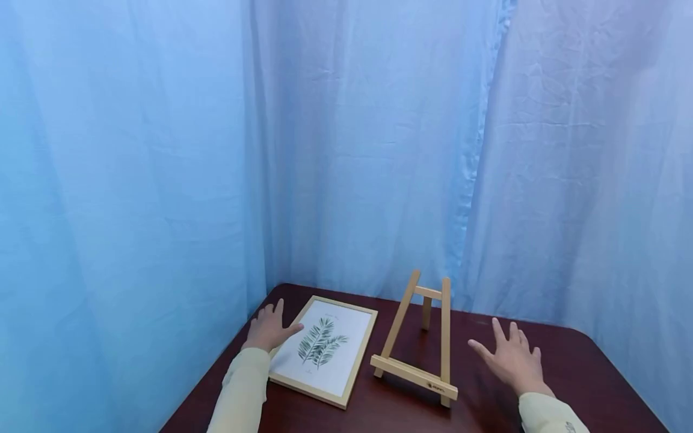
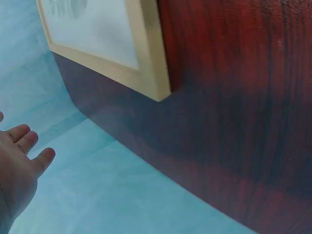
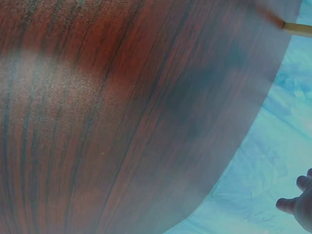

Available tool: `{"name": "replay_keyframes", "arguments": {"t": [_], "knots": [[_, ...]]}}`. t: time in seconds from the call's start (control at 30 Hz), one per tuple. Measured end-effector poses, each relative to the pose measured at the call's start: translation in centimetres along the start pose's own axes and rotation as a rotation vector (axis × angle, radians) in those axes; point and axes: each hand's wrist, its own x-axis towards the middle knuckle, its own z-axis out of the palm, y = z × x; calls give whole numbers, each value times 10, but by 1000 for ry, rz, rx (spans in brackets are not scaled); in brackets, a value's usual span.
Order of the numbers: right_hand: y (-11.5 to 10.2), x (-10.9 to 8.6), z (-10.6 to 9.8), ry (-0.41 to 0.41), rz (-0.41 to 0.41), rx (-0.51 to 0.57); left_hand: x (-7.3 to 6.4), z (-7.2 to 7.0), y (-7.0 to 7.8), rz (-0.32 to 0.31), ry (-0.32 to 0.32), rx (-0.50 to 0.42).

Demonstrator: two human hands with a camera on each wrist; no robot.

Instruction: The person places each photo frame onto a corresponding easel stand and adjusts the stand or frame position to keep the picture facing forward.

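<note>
A picture frame [image 1: 361, 361] with a light wooden border and a green leaf print lies face up on the left part of the table. My left hand [image 1: 269, 328] is spread at its left edge, overlapping that edge in the head view. In the left wrist view the hand [image 2: 22, 165] appears apart from the frame's corner [image 2: 153, 83]. A small wooden easel [image 1: 414, 371] stands upright to the right of the picture frame. Right of the easel, my right hand [image 1: 511, 359] is held with fingers spread, holding nothing. One easel leg [image 3: 298, 29] shows in the right wrist view.
The dark red-brown wooden table [image 1: 400, 415] has rounded far corners. Pale blue curtains [image 1: 368, 150] hang close along its back and sides.
</note>
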Motion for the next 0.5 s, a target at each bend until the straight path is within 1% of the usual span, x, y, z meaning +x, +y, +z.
{"name": "replay_keyframes", "arguments": {"t": [0.17, 0.27, 0.5], "knots": [[-2, 1, -1, 5, 1, 1, -2, 7, -10, -73, -27, -65], [-3, 1, -3, 9, 1, 7, -4, 13, -15, -104, -43, -105], [-7, 3, -6, 0, -4, 7, -13, 25, -27, -134, -66, -189]]}}
